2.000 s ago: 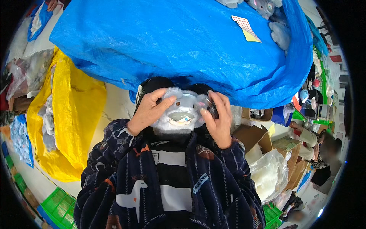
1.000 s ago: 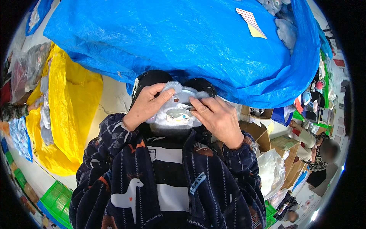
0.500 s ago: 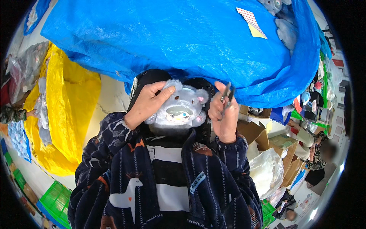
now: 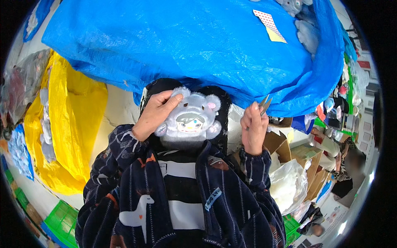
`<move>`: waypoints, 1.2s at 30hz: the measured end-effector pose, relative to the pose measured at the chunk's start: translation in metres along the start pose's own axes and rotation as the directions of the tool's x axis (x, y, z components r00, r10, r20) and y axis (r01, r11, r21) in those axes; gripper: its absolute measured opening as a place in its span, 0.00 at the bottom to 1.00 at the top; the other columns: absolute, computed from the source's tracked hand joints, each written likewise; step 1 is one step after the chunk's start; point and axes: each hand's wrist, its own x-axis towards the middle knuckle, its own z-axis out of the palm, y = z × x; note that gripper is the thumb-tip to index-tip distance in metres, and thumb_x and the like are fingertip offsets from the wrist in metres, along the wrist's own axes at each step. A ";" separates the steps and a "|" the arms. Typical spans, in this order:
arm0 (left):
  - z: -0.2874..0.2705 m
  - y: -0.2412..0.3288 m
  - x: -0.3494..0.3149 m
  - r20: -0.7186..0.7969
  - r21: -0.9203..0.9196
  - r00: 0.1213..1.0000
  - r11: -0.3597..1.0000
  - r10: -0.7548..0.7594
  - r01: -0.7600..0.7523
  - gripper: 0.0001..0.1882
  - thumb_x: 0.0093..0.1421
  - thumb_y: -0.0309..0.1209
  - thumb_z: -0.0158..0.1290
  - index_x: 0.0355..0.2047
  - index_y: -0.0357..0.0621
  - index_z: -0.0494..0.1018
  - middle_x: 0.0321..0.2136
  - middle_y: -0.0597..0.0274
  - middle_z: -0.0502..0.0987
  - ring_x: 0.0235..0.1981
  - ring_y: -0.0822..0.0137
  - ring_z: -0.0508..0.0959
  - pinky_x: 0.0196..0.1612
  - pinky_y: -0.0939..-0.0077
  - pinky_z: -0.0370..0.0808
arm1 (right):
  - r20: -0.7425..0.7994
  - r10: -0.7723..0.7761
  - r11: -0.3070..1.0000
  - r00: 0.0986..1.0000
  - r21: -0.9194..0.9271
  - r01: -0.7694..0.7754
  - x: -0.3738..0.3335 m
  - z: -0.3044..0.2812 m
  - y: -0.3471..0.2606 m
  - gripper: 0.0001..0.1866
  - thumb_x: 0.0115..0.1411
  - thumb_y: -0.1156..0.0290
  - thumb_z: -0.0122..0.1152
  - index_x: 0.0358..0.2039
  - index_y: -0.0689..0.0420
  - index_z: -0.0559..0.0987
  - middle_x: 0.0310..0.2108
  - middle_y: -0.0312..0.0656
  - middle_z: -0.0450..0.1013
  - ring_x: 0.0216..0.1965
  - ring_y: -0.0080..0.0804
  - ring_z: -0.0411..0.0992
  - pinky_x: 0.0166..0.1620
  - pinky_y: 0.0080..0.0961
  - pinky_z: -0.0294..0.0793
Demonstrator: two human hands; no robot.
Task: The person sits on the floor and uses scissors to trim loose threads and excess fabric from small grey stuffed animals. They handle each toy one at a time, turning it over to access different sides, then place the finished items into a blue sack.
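Observation:
A grey plush toy with round ears, pink inner ear and a doll face printed or set in its front lies on my lap, face up. My left hand pinches it by the left ear, thumb on top. Off to the right, apart from the toy, my right hand is closed around a small pair of metal scissors. Their blades point up and away, slightly parted, while the handles are mostly hidden in the fingers.
A large blue tarp bag fills the space ahead, with grey plush pieces at its right opening. A yellow bag stands left. Cardboard boxes and a clear plastic bag are at right. Another person is farther right.
My right hand has moved a little right, away from the toy, and its fingers have closed more around the scissors. The toy now lies flatter, with its face fully showing.

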 end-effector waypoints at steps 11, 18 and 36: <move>-0.033 -0.032 -0.070 0.020 -0.136 1.000 0.991 -0.001 0.004 0.31 0.57 0.23 0.54 0.59 0.35 0.54 0.52 0.62 0.65 0.52 0.71 0.67 0.56 0.75 0.63 | -0.009 -0.171 0.409 0.985 -0.910 0.063 -0.029 -0.043 0.006 0.10 0.52 0.71 0.65 0.27 0.65 0.77 0.18 0.42 0.72 0.21 0.22 0.67 0.28 0.22 0.67; -0.029 -0.054 -0.071 -0.064 -0.285 0.998 0.959 -0.006 -0.012 0.17 0.60 0.28 0.53 0.49 0.37 0.68 0.39 0.67 0.75 0.37 0.79 0.72 0.43 0.82 0.69 | 0.620 -0.168 0.257 0.766 -0.722 0.642 -0.033 0.039 0.010 0.19 0.51 0.68 0.64 0.44 0.58 0.76 0.33 0.44 0.72 0.30 0.40 0.74 0.31 0.30 0.73; -0.027 -0.029 -0.070 0.101 -0.420 0.993 0.907 0.060 -0.011 0.14 0.64 0.30 0.49 0.47 0.37 0.70 0.38 0.70 0.73 0.39 0.82 0.69 0.43 0.85 0.67 | 0.778 -0.195 0.194 0.597 -0.567 0.801 -0.030 0.097 0.035 0.20 0.47 0.71 0.68 0.42 0.58 0.76 0.28 0.40 0.69 0.26 0.36 0.72 0.29 0.28 0.73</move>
